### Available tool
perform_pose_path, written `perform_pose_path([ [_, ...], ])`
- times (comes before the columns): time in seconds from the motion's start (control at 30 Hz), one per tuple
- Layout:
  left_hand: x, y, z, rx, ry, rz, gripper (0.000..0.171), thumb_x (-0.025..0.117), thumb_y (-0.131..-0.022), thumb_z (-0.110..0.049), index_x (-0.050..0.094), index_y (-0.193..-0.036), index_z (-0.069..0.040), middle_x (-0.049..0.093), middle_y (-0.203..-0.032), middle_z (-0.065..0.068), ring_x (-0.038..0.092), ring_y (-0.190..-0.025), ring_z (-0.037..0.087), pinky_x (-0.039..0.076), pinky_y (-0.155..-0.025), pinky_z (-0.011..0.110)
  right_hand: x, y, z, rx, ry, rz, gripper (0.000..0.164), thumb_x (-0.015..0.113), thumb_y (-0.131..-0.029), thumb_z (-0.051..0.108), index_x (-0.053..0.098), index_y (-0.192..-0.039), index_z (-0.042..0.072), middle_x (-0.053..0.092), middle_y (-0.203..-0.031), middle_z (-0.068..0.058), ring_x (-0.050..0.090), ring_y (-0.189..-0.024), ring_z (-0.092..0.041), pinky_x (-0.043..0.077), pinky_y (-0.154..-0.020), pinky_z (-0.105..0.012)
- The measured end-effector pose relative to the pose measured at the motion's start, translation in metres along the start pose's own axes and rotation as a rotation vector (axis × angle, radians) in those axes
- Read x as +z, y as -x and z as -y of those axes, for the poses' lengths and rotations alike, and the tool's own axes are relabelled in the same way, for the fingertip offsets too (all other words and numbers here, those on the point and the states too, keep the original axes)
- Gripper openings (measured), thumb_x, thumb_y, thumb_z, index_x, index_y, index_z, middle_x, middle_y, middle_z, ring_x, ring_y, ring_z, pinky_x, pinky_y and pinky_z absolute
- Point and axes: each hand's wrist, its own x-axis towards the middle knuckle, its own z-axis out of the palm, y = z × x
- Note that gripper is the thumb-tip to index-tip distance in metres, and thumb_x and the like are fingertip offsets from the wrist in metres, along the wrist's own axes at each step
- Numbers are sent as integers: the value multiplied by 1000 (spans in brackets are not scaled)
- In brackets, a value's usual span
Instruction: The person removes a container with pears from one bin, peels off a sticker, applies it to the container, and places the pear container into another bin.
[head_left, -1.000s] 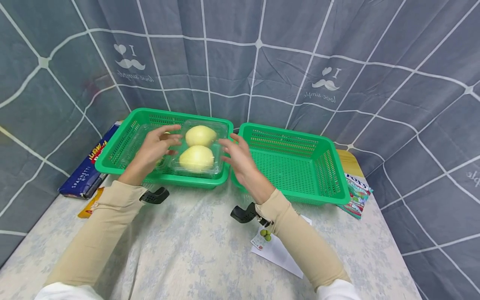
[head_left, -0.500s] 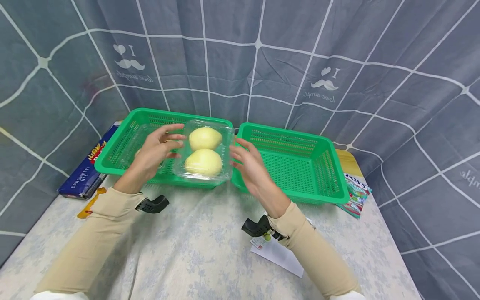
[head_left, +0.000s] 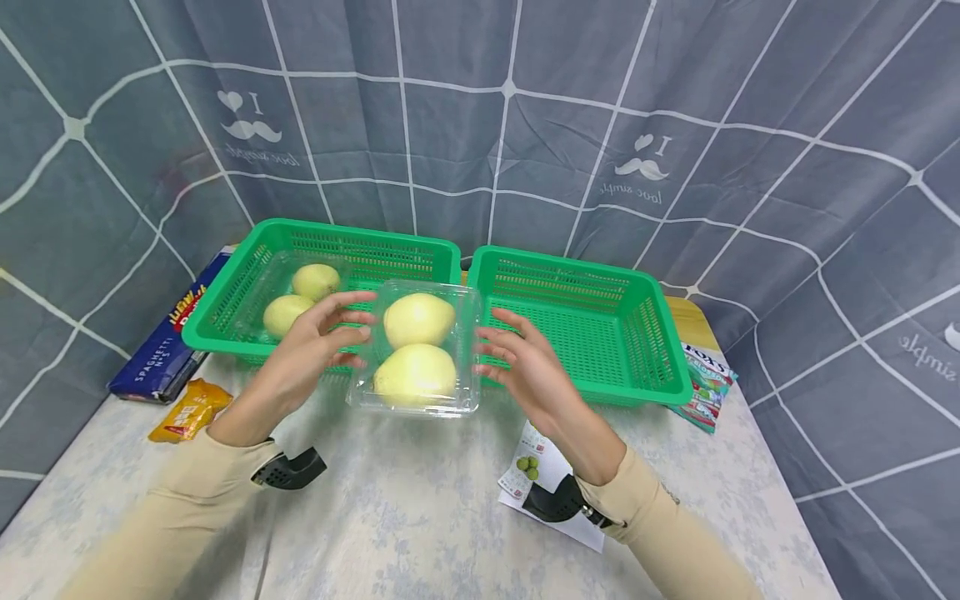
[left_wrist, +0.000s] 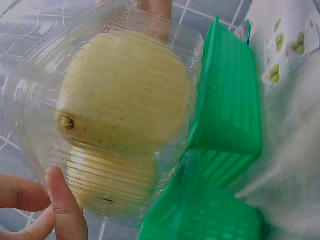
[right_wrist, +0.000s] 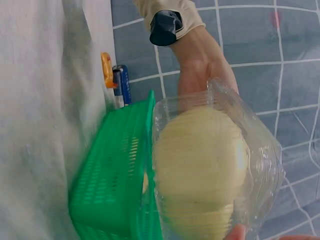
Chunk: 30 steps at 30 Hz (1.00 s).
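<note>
Both hands point(head_left: 303, 362) point(head_left: 532, 375) — palms inward — hold a clear box point(head_left: 417, 346)

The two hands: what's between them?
A clear box holding two yellow fruits, between the left hand and right hand, as the head view shows.

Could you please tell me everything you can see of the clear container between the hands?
The clear container looks like glossy plastic, boxy, with ribbed walls and rounded corners. Two pale yellow fruits show inside, one behind the other. It is held up, its tilt unclear, near the left green basket, between the left hand and right hand, whose fingers touch its sides.
</note>
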Motion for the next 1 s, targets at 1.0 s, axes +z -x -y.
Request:
perform_pose_path([
  [1.0,30,63,72,-22,19,166,52,56,-102,-12,37,-150,-2,48,-126,22,62,-95,9,62,-71,36,-34,48,-87,170,53,77,57,56,-100,10,34,-152,10,53,-104,5,52,-95,-9,55,-78,-24],
])
